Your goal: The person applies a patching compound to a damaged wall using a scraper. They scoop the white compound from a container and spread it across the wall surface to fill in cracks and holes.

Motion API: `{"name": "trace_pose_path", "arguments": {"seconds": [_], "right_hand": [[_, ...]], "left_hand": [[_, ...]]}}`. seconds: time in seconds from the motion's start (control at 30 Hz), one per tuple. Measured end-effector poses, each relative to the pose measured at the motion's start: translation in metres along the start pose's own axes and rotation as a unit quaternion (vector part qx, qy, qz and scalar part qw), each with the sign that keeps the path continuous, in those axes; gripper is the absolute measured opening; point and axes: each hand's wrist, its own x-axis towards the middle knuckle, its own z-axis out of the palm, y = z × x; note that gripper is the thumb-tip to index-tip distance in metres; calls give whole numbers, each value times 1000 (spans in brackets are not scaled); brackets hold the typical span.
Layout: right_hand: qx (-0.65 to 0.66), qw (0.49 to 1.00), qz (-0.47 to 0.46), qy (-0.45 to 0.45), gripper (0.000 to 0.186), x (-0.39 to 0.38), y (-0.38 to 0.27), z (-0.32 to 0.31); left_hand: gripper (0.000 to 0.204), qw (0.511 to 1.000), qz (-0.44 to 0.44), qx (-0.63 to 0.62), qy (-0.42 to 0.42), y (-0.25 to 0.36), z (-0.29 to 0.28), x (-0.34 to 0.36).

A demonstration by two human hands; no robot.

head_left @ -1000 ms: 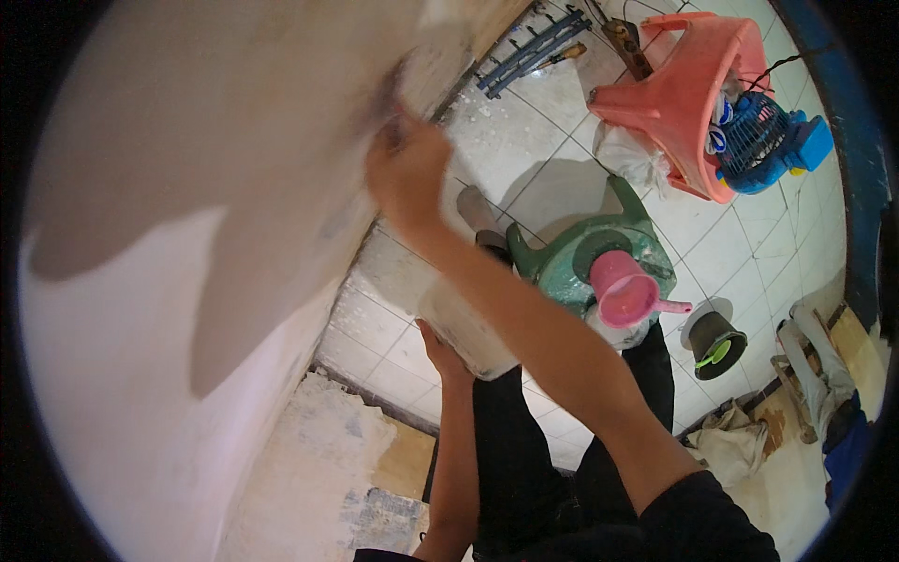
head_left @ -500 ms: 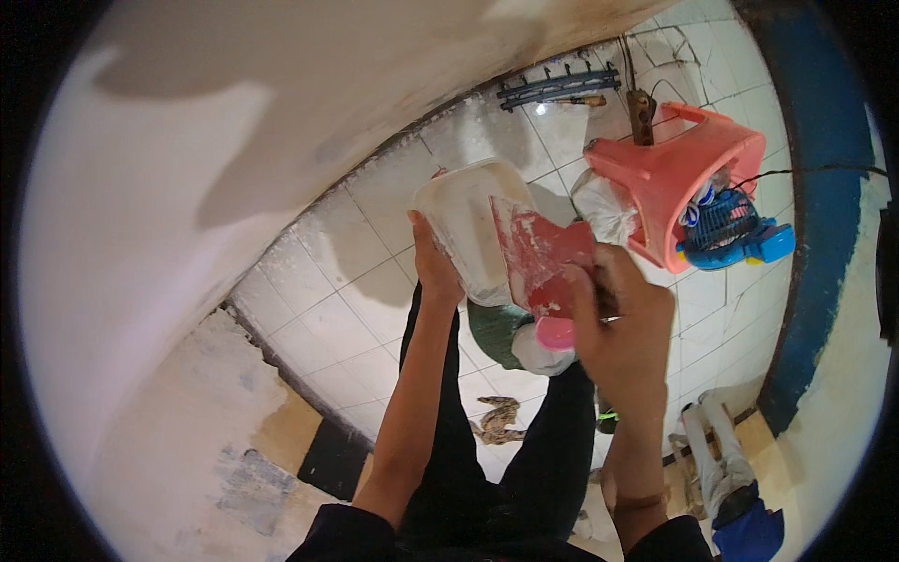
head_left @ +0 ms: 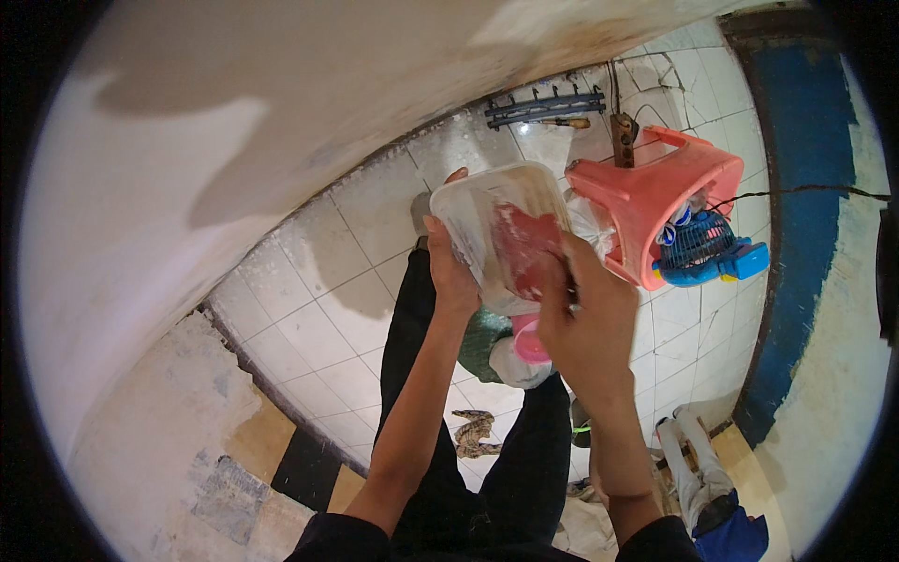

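Nearest to the camera, the right hand (head_left: pixel 595 323) grasps a red, flat scraper (head_left: pixel 524 245) with whitish smears, pinching it between thumb and fingers; the hand is slightly blurred. The scraper now lies within the opening of a translucent white, rectangular plastic container (head_left: pixel 473 220), while half a second earlier it is higher and more to the right, partly outside the rim. Whether its edge touches the bottom, I cannot tell. The left hand (head_left: pixel 451 273) grasps the container from its left side, with the thumb on the near part and fingertips showing at the far rim. One second earlier the right hand is up at the pale wall (head_left: pixel 309 122); so, in my judgement, the work is at present in the container and not on the wall. Beyond the container, lower down, a pink plastic cup (head_left: pixel 530 339) is partly hidden. Farther away, a coral-red plastic stool (head_left: pixel 646 187) lies tipped, with a small blue fan (head_left: pixel 698 251) just beside it.
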Motion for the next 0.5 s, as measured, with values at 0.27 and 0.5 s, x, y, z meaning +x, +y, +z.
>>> {"name": "trace_pose_path", "arguments": {"seconds": [0.27,0.5], "right_hand": [[13,998,51,39,20,12,-6,-8],[20,997,-17,67,22,10,-5,-15]], "left_hand": [[69,999,41,9,21,-9,8,-2],[70,1000,23,-3,12,-13,1,-2]]}}
